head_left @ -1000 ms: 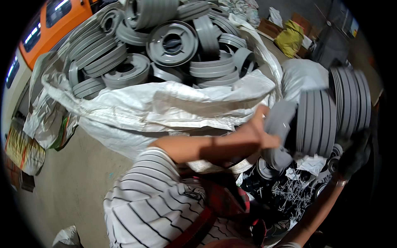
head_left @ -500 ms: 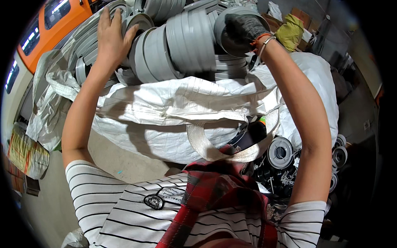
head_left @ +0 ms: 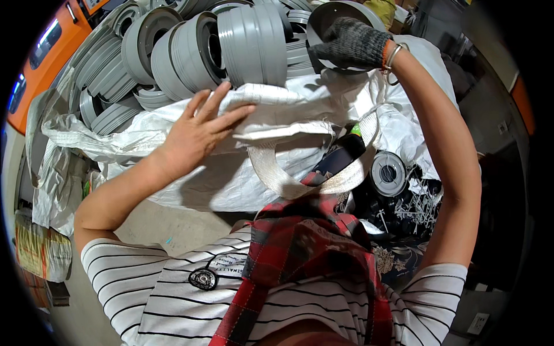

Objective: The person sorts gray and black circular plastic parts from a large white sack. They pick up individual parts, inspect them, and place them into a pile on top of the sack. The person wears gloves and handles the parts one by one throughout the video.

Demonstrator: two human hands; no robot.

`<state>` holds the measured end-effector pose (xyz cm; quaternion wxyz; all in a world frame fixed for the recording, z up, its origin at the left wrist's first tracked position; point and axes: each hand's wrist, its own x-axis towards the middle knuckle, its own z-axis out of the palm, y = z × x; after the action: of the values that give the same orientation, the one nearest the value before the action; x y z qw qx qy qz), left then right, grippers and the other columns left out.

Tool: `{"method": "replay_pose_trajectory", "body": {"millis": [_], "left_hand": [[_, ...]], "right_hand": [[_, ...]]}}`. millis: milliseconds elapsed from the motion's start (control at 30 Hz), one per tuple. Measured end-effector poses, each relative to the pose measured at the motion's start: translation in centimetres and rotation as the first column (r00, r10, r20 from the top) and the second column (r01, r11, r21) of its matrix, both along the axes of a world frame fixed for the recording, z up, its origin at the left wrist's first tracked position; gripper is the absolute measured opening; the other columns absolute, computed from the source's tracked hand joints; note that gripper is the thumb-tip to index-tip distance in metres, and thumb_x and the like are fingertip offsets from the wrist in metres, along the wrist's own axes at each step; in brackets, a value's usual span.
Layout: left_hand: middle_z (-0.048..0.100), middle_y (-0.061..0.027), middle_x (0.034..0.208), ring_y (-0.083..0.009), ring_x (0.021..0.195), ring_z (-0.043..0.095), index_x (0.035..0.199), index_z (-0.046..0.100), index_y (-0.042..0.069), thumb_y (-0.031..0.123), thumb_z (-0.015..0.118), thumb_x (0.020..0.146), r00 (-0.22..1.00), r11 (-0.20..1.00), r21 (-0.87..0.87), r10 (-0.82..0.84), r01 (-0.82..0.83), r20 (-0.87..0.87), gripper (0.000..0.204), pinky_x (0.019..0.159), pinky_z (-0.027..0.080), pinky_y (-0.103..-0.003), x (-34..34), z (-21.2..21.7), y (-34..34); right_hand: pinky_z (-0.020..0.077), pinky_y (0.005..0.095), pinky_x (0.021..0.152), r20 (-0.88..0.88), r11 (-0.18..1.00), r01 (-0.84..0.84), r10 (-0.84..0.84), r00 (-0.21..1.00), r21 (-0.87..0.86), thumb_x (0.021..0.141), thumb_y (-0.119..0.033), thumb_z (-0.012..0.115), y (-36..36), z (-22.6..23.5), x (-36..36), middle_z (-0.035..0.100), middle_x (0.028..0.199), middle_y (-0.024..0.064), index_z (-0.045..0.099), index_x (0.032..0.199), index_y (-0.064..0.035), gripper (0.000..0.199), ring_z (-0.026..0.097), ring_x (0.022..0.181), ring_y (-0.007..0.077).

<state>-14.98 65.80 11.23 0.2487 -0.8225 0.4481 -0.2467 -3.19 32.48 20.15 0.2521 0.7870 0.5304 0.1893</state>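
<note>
Bare left hand lying flat with grip released on the white sack rim, gloved right hand grasping a grey reel above the sack, stacked reels leaning behind, a red checked cloth covering the view below.

At the top of the frame, a big white woven sack is full of grey plastic reels. The bare left hand lies flat with spread fingers on the sack's folded rim, just under a stack of reels standing on edge. The right hand, in a dark knit glove, grips the last reel at the top right end of that stack.
</note>
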Motion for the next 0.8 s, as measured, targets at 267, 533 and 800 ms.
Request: {"method": "replay_pose_trajectory", "body": {"millis": [267,533,800], "left_hand": [[0.055,-0.0126,0.110,-0.0361,0.116,0.048,0.104,0.052,0.002,0.002,0.071,0.059,0.964,0.965,-0.257,-0.124,0.061,-0.236,0.049,0.081,0.047,-0.043,-3.1,4.5,0.6],[0.058,-0.0166,0.086,-0.0373,0.077,0.060,0.100,0.050,0.000,-0.009,0.063,0.066,0.938,0.850,-0.525,-0.214,0.040,-0.274,0.038,0.064,0.049,-0.039,-7.1,10.4,-1.6],[0.060,-0.0140,0.092,-0.0245,0.083,0.061,0.110,0.052,-0.001,-0.005,0.063,0.074,0.989,0.790,-0.613,-0.090,0.001,-0.115,0.037,0.073,0.049,-0.031,-6.6,13.4,-0.5]], "right_hand": [[0.0358,0.0359,0.102,-0.334,0.831,0.447,-0.340,0.879,0.332,0.060,-0.038,0.078,-4.2,-4.2,-7.7,0.047,0.128,0.0202,0.037,0.135,-0.0039,0.092,0.048,0.117,0.0321],[0.0331,0.0378,0.105,-0.375,0.777,0.332,-0.135,0.917,0.535,0.059,-0.015,0.070,-1.7,-7.3,-8.2,0.043,0.133,0.0193,0.034,0.136,-0.0042,0.085,0.042,0.122,0.0326],[0.0461,0.0369,0.087,-0.115,0.814,0.221,-0.189,0.975,0.538,0.075,-0.015,0.062,-5.0,0.1,-7.5,0.062,0.099,0.0175,0.062,0.103,-0.0031,0.031,0.059,0.091,0.0284]]}}
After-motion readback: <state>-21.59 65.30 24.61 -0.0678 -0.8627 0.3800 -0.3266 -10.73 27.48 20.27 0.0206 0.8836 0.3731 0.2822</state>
